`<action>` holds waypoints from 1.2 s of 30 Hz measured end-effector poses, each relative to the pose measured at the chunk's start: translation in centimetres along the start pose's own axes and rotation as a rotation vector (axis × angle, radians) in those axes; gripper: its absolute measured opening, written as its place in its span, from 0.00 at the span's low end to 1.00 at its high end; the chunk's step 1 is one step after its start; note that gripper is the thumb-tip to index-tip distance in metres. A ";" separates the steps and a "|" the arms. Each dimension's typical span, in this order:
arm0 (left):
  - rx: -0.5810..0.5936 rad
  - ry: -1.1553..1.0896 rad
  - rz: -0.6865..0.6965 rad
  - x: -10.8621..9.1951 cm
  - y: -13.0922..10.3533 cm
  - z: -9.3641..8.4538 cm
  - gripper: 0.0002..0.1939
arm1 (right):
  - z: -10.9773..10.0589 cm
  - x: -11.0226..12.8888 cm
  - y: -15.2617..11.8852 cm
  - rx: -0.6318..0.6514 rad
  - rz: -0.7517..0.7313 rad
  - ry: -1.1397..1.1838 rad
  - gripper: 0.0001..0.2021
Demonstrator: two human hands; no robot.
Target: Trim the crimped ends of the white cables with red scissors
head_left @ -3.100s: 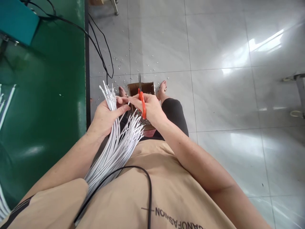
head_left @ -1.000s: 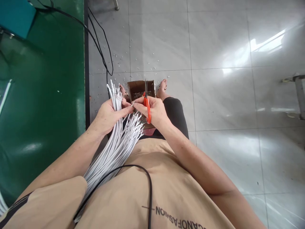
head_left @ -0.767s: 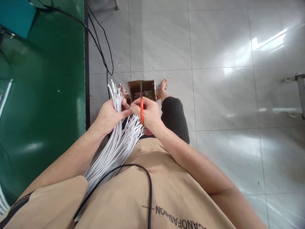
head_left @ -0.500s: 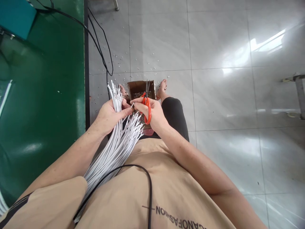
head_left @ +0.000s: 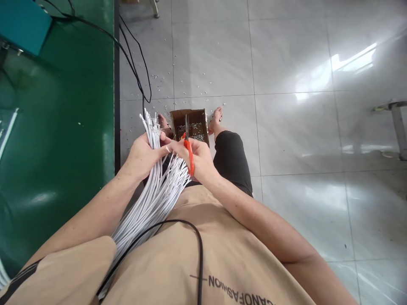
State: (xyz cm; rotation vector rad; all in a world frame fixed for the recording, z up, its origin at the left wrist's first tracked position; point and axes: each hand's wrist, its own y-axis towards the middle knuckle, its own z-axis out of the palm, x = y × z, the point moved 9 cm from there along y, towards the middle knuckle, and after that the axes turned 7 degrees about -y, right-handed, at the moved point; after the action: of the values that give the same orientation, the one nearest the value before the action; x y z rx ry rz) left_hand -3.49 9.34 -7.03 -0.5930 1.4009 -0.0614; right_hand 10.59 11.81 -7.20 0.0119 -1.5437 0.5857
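My left hand [head_left: 144, 153] is closed around part of a bundle of white cables [head_left: 155, 188], whose cut ends stick up above the fingers. The rest of the bundle fans out to the right and runs down along my body under the arm. Red-handled scissors [head_left: 190, 156] hang on my right hand [head_left: 199, 161], their blades pointing away from me. The right thumb and fingertips pinch at a cable end beside my left thumb; the exact spot between the fingertips is partly hidden.
An open cardboard box [head_left: 192, 123] with small cut bits stands between my feet. More bits lie scattered on the tiled floor [head_left: 219, 51]. To the left is a green table [head_left: 73, 106] with a teal box [head_left: 25, 25]. Black cords [head_left: 135, 67] hang over its edge.
My right hand has moved left and slightly down until it meets the left thumb. The scissors have turned with it, and more of the cardboard box shows.
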 end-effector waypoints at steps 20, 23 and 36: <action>0.111 0.055 -0.154 1.3 -0.4 0.7 0.09 | -1.1 2.4 2.2 -0.068 -0.192 -0.461 0.09; 0.056 0.031 -0.139 1.3 -0.4 0.3 0.08 | -1.0 2.0 2.4 -0.036 -0.158 -0.453 0.09; -0.009 -0.034 -0.033 -0.5 0.0 0.2 0.13 | -1.3 0.3 1.5 -0.066 -0.090 -0.202 0.08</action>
State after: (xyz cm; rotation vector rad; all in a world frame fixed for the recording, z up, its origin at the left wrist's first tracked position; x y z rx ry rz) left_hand -3.37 9.65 -6.56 -0.6223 1.3593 -0.0706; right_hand 11.20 13.68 -7.53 0.0923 -1.7482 0.4730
